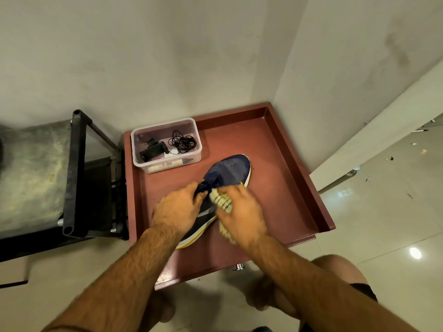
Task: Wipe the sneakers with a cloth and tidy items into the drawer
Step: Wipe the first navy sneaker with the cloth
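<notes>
**Sneaker held and wiped on the red-brown desk**

A navy sneaker (225,178) with a pale sole edged in yellow lies on the rimmed top of a red-brown desk (282,188), its toe pointing toward 1 o'clock and its heel toward 7 o'clock. The left hand (177,207) sits at the 9 o'clock side of the shoe, its grip grasping the dark fabric at the shoe's opening, fingers curled into the collar. The right hand (242,212) lies at the 3 o'clock side of that opening, its grip clenched round a yellowish striped cloth (221,200) that is bunched against the shoe's upper; more of the cloth trails out under the wrist toward 6 o'clock. The two hands are just beside each other, with the cloth and the shoe's collar between them.

At 11 o'clock from the sneaker, near but apart from it, stands a clear plastic box (191,125) holding a tangle of thin black cord (182,142), a black gadget (153,152) and a pale marker-like stick (167,165). A dark metal-framed shelf (76,173) stands at 9 o'clock, touching the desk's edge. A small metal knob (239,267) shows on the desk's front at 6 o'clock.
</notes>
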